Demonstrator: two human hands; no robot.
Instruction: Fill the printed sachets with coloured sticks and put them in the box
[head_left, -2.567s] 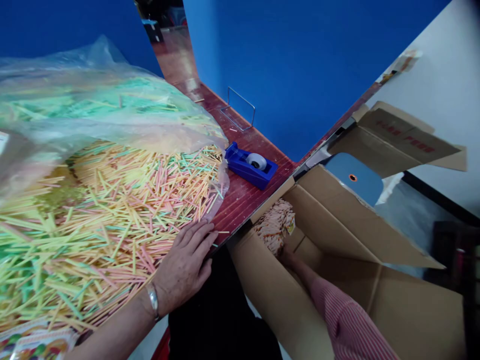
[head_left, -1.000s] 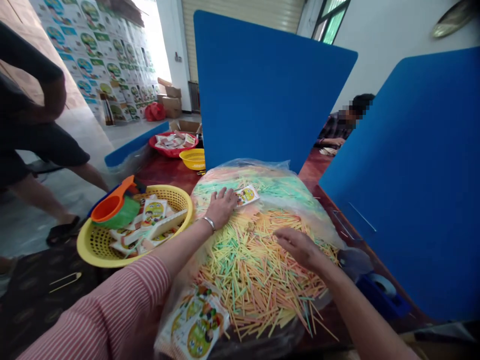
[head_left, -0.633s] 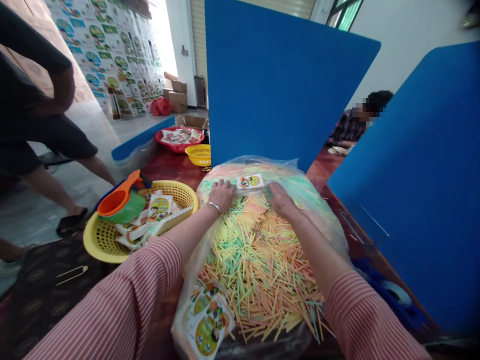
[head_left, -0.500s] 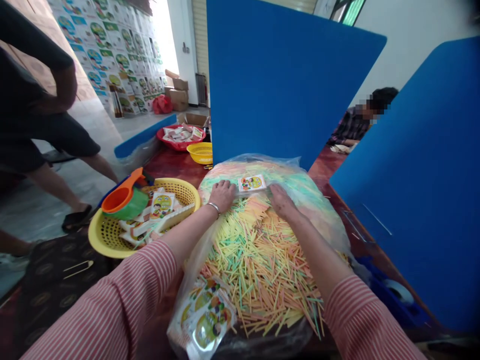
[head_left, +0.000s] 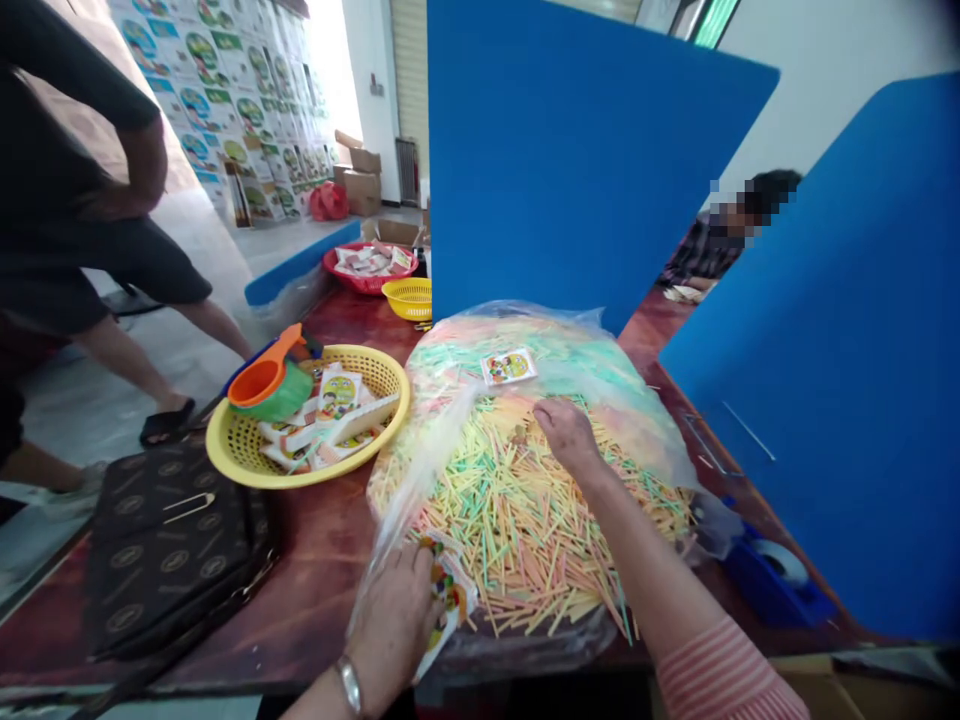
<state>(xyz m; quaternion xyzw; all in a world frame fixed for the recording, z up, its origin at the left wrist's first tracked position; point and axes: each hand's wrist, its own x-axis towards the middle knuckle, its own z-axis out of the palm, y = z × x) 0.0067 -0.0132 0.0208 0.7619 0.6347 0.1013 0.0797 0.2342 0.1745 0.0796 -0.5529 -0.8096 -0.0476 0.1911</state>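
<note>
My left hand (head_left: pixel 395 612), a silver bangle on its wrist, is closed over the printed packets (head_left: pixel 454 588) at the near left edge of the clear plastic bag (head_left: pixel 427 455); its fingers partly hide them. Thin pastel sticks (head_left: pixel 517 510), yellow, green and orange, fill the bag's open mouth. Over the far part of these sticks is my right hand (head_left: pixel 568 435), fingers curled inward; whatever they may hold is hidden. Just beyond it, another printed packet (head_left: pixel 508 367) lies flat on the bag's plastic.
To the left stands a yellow basket (head_left: pixel 217 450) with packets and an orange scoop (head_left: pixel 264 375). A dark bag (head_left: pixel 176 550) lies nearer. Blue partitions (head_left: pixel 592 170) rise behind and right, beside a blue tape dispenser (head_left: pixel 780 590). One person stands left; another sits beyond the partition.
My left hand has left the far packet and come back to the packets at the near left. My right hand has shifted slightly nearer, off the plastic edge and over the sticks.
</note>
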